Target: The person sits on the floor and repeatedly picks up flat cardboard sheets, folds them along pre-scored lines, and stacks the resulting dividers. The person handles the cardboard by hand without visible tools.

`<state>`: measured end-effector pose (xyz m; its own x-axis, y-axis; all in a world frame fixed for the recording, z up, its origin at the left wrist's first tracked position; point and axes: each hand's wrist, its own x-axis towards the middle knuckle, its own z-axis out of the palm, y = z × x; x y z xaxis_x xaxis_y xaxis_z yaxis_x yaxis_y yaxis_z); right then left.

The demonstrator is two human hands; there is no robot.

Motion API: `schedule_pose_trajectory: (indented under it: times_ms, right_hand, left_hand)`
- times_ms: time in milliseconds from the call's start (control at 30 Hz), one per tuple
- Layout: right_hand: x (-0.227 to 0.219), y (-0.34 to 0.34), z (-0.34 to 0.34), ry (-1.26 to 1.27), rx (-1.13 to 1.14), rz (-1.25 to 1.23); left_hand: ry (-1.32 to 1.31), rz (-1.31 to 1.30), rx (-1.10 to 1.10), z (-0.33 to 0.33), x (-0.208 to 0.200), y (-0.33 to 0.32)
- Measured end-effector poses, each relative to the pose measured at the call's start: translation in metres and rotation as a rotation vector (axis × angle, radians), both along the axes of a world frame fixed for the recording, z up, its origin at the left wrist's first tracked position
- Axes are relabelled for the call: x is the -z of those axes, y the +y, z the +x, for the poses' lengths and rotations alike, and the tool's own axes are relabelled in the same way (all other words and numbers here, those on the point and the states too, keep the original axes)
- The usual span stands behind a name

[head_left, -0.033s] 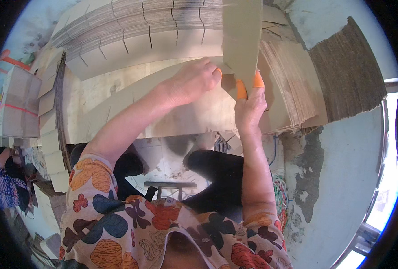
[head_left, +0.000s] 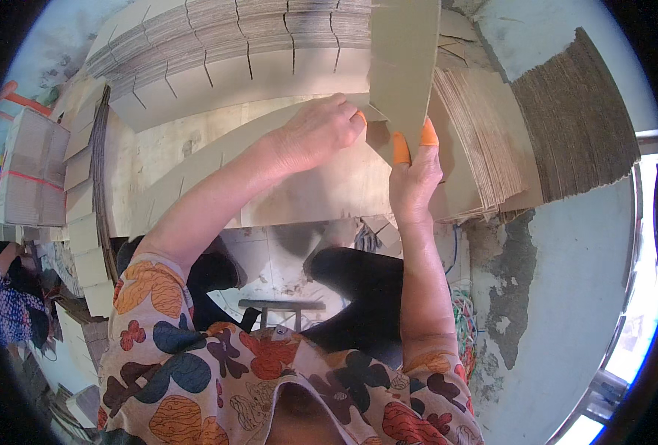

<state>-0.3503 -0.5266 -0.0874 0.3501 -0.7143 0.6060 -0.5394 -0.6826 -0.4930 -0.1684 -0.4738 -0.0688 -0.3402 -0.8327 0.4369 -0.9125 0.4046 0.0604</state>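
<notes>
cardboard strip (head_left: 405,59) juts away from the right hand (head_left: 416,178), which grips its near end; the left hand (head_left: 318,133) curls at a second strip (head_left: 244,132), its hold unclear.

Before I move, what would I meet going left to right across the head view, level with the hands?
Carton with a red band, overlapping cardboard pieces, left hand, right hand, fanned pale cardboard stack, darker brown cardboard stack.

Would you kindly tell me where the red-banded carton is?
In the head view, the red-banded carton sits near the left edge, just left of the overlapping cardboard pieces.
</notes>
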Motion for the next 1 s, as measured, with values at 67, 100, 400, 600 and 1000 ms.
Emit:
schedule_pose_trajectory:
  times_ms: [67, 100, 400, 600, 1000]
  right_hand:
    - [-0.004, 0.001, 0.001, -0.016, -0.034, -0.002]
    - [-0.006, 0.002, 0.0, -0.02, -0.045, -0.005]
    - [0.012, -0.001, -0.005, 0.01, -0.051, 0.268]
    - [0.016, 0.01, 0.001, -0.015, 0.009, 0.195]
    - [-0.003, 0.016, 0.005, 0.008, -0.039, 0.386]
  left_hand:
    - [0.017, -0.016, 0.008, 0.002, 0.0, 0.001]
    - [0.026, -0.01, 0.029, 0.001, -0.002, 0.001]
    - [0.339, 0.273, 0.109, -0.023, -0.023, 0.012]
    - [0.225, 0.05, -0.357, 0.06, -0.007, -0.041]
    - [-0.001, -0.008, -0.476, 0.114, 0.045, -0.093]
